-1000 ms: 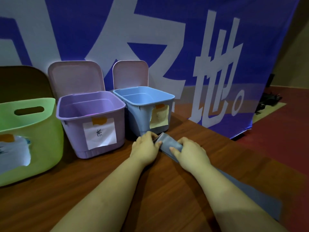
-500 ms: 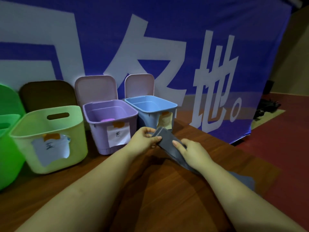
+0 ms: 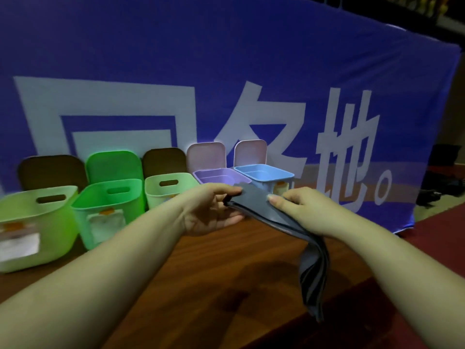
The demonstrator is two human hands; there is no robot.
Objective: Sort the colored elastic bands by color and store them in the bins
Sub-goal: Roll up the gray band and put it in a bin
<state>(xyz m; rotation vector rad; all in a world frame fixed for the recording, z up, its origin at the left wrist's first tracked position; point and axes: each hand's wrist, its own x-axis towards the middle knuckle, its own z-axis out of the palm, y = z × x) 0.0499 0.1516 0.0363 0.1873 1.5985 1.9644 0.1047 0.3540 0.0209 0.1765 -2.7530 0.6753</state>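
Five open bins line the table [image 3: 201, 285], purple bin [image 3: 221, 178] and blue bin [image 3: 264, 172] rightmost, contents hidden. The left hand [image 3: 211, 210] and right hand [image 3: 302, 210] pinch a folded grey band [image 3: 254, 200] above the table.

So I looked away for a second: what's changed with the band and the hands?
Both hands, left hand and right hand, have lifted the grey band off the wooden table; its tail now hangs free. Both still grip it. The bins, such as the blue bin, stay put.
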